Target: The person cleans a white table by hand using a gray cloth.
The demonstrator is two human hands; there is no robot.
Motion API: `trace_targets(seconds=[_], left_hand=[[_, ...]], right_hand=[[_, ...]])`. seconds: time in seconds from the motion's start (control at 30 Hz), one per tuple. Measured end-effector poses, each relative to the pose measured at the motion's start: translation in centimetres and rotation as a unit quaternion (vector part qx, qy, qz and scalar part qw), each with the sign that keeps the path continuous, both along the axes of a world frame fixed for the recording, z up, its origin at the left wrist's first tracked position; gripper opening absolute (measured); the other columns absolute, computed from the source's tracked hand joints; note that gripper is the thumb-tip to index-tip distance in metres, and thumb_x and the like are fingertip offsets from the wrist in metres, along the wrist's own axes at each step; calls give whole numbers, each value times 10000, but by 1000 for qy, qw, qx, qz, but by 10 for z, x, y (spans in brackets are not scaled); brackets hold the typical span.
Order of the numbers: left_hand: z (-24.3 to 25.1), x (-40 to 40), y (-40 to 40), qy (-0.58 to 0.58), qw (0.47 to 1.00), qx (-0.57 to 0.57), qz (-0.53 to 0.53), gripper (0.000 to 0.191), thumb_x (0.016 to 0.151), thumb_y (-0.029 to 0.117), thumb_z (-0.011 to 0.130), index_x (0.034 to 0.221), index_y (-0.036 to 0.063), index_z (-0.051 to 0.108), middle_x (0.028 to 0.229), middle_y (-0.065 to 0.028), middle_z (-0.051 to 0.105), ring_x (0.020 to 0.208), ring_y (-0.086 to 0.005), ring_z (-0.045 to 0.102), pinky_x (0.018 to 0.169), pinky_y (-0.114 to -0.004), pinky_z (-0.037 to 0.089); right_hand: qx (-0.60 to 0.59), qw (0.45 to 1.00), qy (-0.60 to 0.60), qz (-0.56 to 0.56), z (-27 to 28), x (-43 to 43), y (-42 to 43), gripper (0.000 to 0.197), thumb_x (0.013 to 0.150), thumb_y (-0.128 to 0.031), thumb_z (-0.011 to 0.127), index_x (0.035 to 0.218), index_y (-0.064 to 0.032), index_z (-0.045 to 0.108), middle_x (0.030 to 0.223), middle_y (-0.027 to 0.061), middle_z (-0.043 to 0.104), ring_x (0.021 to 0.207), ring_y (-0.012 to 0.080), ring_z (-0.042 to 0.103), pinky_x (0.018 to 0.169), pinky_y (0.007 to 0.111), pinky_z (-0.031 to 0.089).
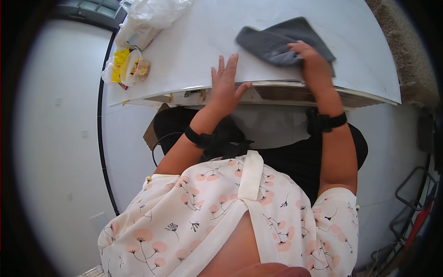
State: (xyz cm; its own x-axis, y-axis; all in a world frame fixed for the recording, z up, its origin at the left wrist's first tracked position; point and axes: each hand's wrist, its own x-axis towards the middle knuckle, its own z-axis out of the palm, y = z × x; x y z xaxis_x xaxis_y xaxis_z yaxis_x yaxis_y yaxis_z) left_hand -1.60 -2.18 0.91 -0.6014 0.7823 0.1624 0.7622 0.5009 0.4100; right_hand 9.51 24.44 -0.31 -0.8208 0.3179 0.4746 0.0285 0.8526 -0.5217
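A folded dark grey cloth (273, 45) lies on the white marbled tabletop (193, 45), its outline slightly blurred. My right hand (313, 65) is on the cloth's near right part, fingers curled over the fabric; the palm side is hidden. To the left, my left hand (225, 79) rests at the table's front edge with its fingers spread and nothing in it. The left fingertips are apart from the cloth. Each wrist wears a black strap.
At the table's left stand clear plastic bags (152, 17), a yellow packet (120, 64) and a clear tub (140, 69) with yellow pieces inside. An open drawer or shelf (183, 98) shows under the front edge. A textured beige cover (401, 52) borders the right side.
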Motion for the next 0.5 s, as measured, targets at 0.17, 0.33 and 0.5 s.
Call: trace_targets(seconds=[0.17,0.33,0.5], left_hand=[[-8,-8,-20,71,992,-103,-28,875,905,368,698,1568,67,213,1639,-178,171,1514,-434,79,1216,-530,91],[-6,-4,-14,70,992,-96,-37,978,829,268,773,1578,81,174,1643,-187,132,1511,-440,79,1220,-526,100],[-7,-5,-17,72,991,-106,-32,1037,793,225,797,1583,82,140,1641,-192,126,1508,-446,84,1220,-526,98]], right_hand=[[-42,917,-164,-362,16,53,72,354,903,-42,500,1221,-99,646,1253,144,653,1164,353,613,969,413,497],[31,876,-178,-448,-7,101,124,341,907,-52,493,1217,-87,630,1181,224,655,1090,399,629,909,482,510],[77,944,-78,-310,-16,26,60,368,877,9,483,1206,-81,622,1184,191,646,1083,405,611,938,496,488]])
